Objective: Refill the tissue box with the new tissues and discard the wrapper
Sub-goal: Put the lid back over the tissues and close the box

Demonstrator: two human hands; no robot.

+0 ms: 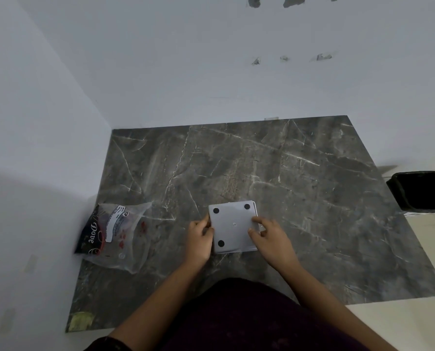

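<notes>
A white square tissue box [232,226] lies upside down on the dark marble table [300,186], its flat bottom panel with black round feet facing up. My left hand [200,239] grips the box's left edge. My right hand [270,236] rests on the bottom panel near its right edge, fingers pressing on it. To the left lies the clear plastic tissue wrapper [117,234], flattened and crumpled, with a dark printed end and red marks. No loose tissues show; the inside of the box is hidden.
A black bin [421,190] with a dark liner stands on the floor off the table's right edge. White walls close in behind and on the left. A yellowish patch [80,321] marks the table's near left corner.
</notes>
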